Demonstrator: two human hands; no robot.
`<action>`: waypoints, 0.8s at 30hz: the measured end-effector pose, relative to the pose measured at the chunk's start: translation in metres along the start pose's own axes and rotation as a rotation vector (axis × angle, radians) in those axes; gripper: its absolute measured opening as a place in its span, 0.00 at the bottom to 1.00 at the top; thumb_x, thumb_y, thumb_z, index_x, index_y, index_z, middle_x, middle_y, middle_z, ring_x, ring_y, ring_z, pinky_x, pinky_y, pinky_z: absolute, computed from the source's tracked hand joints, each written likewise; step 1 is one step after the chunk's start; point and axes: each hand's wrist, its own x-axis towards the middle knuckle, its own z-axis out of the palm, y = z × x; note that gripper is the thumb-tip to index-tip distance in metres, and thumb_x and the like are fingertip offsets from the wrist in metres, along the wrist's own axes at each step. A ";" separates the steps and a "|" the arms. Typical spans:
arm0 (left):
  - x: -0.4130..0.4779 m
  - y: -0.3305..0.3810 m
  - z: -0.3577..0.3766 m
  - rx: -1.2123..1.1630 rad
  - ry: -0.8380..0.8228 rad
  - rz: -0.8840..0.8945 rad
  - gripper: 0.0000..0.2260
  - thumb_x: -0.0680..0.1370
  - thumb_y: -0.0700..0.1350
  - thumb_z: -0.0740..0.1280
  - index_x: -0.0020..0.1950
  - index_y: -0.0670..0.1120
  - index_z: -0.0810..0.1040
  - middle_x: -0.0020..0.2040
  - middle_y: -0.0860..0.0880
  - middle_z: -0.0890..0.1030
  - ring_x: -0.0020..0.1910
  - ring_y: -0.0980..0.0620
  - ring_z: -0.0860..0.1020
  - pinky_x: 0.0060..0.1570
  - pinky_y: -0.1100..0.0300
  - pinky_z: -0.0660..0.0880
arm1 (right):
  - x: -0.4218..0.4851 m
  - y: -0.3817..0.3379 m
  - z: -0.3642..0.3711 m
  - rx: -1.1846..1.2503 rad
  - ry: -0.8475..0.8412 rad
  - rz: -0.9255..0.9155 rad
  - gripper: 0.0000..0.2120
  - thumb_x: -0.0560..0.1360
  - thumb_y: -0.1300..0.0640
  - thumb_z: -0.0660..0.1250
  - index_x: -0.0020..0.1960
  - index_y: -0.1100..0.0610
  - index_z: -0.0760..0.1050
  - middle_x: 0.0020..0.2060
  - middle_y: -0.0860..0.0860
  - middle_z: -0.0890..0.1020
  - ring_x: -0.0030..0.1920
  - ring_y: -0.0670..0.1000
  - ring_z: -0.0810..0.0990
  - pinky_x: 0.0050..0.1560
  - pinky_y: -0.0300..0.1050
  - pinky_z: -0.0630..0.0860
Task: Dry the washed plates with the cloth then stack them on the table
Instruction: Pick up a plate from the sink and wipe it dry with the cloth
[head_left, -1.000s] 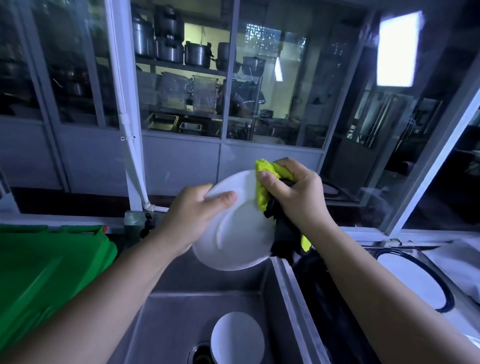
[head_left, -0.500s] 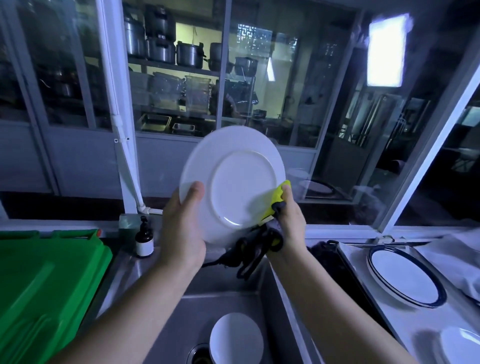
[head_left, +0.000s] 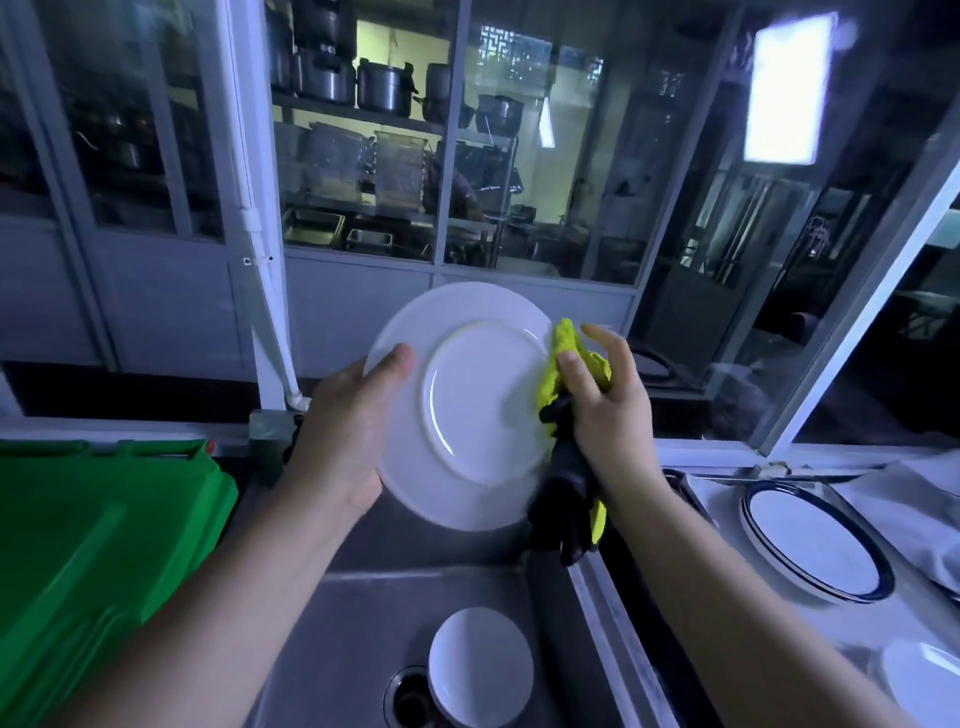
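Glass partition (head_left: 540, 156): fills the background, with metal pots (head_left: 382, 85) on shelves behind the panes. Green plastic crate (head_left: 104, 545): at the left, beside the sink. Sink (head_left: 332, 639): steel basin, centre foreground, below both forearms. Surface (head_left: 779, 629): pale, to the right of the sink. It carries the dried dishes. White plate (head_left: 467, 410): held in the air above the sink and near upright. Its underside and foot ring face the camera. Blue-rimmed plate (head_left: 815, 545): lies flat on the surface at the right, well apart from the held plate. Stacked edges show under its left rim, but the count cannot be told. Crumpled white sheet (head_left: 914, 514): just beyond the blue-rimmed plate, at the right edge. Left hand (head_left: 343, 431): grips the white plate at its left rim. The thumb lies on the underside and the fingers are hidden behind. Right hand (head_left: 608, 410): fingers curled round the cloth, pressing it to the right rim of the white plate. Cloth (head_left: 571, 364): bunched, with its yellow-green part at the plate's edge under the thumb. A black part hangs below the right hand. Small white dish (head_left: 480, 675): in the sink bottom, beside the drain, partly over it. Second white dish (head_left: 922, 680): on the surface at the lower right, partly cut by the frame. Drain (head_left: 410, 699): dark round opening in the sink floor.
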 end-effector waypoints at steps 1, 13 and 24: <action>-0.001 0.000 -0.002 -0.007 0.014 0.012 0.07 0.71 0.52 0.69 0.42 0.54 0.86 0.43 0.49 0.86 0.42 0.51 0.84 0.38 0.58 0.80 | -0.008 0.004 0.003 -0.052 0.019 -0.069 0.11 0.77 0.51 0.67 0.58 0.45 0.74 0.45 0.46 0.81 0.47 0.49 0.80 0.50 0.39 0.74; -0.008 -0.013 -0.013 0.025 0.088 0.048 0.08 0.71 0.52 0.69 0.36 0.51 0.84 0.38 0.48 0.83 0.38 0.50 0.81 0.41 0.56 0.77 | -0.059 -0.012 0.050 -0.497 -0.092 -0.559 0.21 0.79 0.55 0.64 0.71 0.56 0.69 0.73 0.57 0.65 0.74 0.49 0.59 0.70 0.40 0.61; -0.011 -0.023 -0.015 -0.135 0.206 -0.227 0.12 0.79 0.52 0.65 0.48 0.45 0.82 0.40 0.47 0.85 0.36 0.49 0.84 0.31 0.61 0.78 | -0.092 0.006 0.028 -0.563 -0.183 -0.949 0.12 0.74 0.66 0.68 0.57 0.65 0.80 0.59 0.62 0.79 0.63 0.61 0.76 0.63 0.53 0.74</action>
